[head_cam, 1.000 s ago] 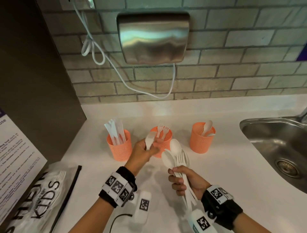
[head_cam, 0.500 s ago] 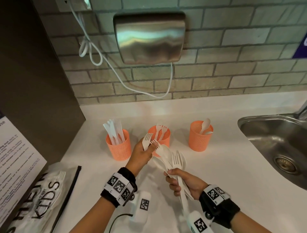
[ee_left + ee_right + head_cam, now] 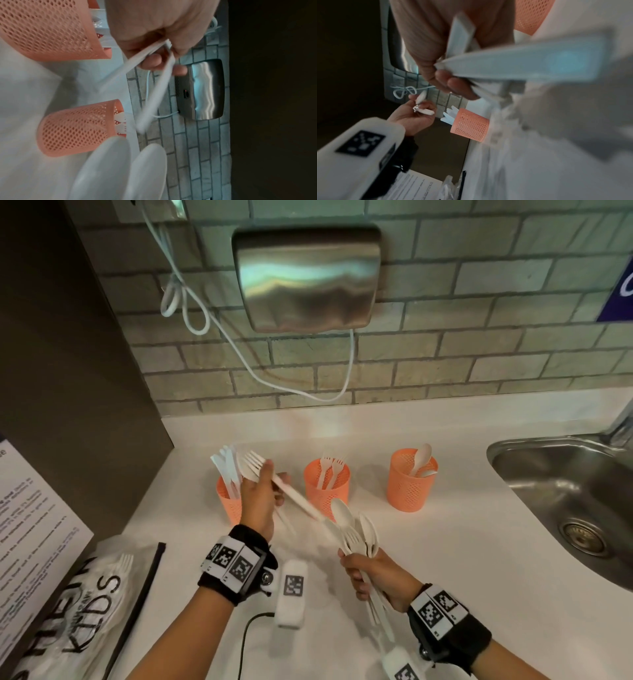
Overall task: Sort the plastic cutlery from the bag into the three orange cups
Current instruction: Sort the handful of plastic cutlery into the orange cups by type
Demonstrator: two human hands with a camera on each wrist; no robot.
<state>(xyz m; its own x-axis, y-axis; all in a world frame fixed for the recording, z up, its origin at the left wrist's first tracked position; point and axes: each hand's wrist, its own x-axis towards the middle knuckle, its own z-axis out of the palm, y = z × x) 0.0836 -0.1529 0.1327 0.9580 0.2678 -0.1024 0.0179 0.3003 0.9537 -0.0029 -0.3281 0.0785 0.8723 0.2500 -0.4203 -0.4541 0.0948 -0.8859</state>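
Observation:
Three orange mesh cups stand in a row on the white counter: the left cup [image 3: 228, 506] holds knives, the middle cup [image 3: 327, 487] forks, the right cup [image 3: 411, 482] spoons. My left hand [image 3: 261, 486] pinches two white forks [image 3: 251, 467] by their necks, in front of the left cup, with the handles slanting down to the right. The left wrist view shows both fork handles [image 3: 154, 83] hanging from that grip. My right hand [image 3: 371, 578] grips a bundle of spoons and forks [image 3: 354, 534] by the handles, heads upward. The printed plastic bag [image 3: 85, 604] lies at the lower left with forks inside.
A steel sink [image 3: 565, 491] is set into the counter at the right. A metal hand dryer [image 3: 308, 278] with a white cord hangs on the brick wall. A printed sheet [image 3: 27, 529] leans at the left by a dark panel. A white tagged unit [image 3: 291, 590] hangs below my left wrist.
My left hand, holding one fork by the middle cup, reached into the bundle, took a second fork and swung left in front of the left cup. The right hand dropped slightly.

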